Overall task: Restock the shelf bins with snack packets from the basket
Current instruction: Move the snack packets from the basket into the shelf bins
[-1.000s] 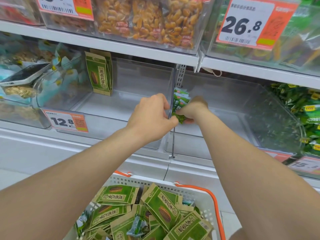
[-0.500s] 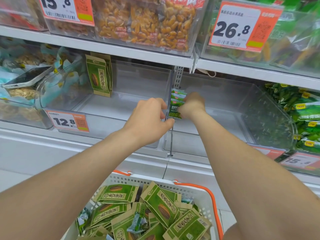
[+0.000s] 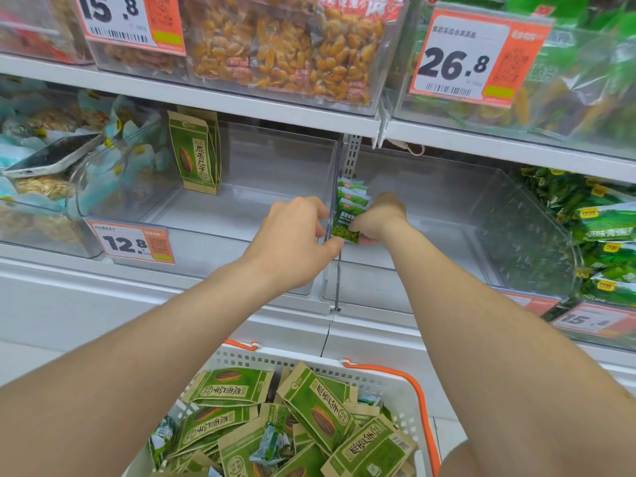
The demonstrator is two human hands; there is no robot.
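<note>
Stocking step: right hand (image 3: 377, 218) grips green packets (image 3: 348, 215) inside the right bin (image 3: 430, 284), left hand (image 3: 292, 235) grasp indeterminate; next, release them upright.

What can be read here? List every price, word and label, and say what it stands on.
"15.8": top-left price tag.
"26.8": top-right price tag.
"12.8": seed-bin price tag.
"15.": lower-right price tag; rest blurred.
"原香瓜子": sunflower seed packets.
Small green packets in right hand: print too blurred.
</note>
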